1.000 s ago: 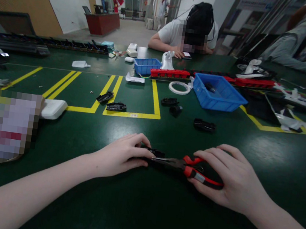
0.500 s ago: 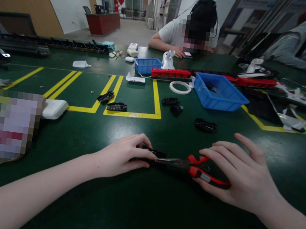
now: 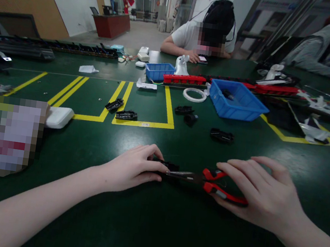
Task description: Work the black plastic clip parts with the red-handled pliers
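Note:
Low over the green table, my left hand (image 3: pixel 140 165) is closed on a small black plastic part (image 3: pixel 171 166), most of which its fingers hide. My right hand (image 3: pixel 261 190) is wrapped round the red-and-black handles of long-nose pliers (image 3: pixel 210 181). The pliers lie sideways, their jaws pointing left, and the tips meet the black part beside my left fingertips. Whether the tips grip anything is too small to tell. Beyond my hands lie similar black parts: one black shell (image 3: pixel 222 135) to the right and another black shell (image 3: pixel 126 114) to the left.
A blue bin (image 3: pixel 237 103) with dark pieces inside stands beyond my right hand, beside a roll of white tape (image 3: pixel 194 95). A smaller blue bin (image 3: pixel 159 71) is farther back. At left sit a white case (image 3: pixel 59 117) and a blurred-out object. A person leans over the far edge with a phone.
My right index finger, raised before, has come down towards the pliers, and the hand has shifted slightly. My left hand and the black part stay in place.

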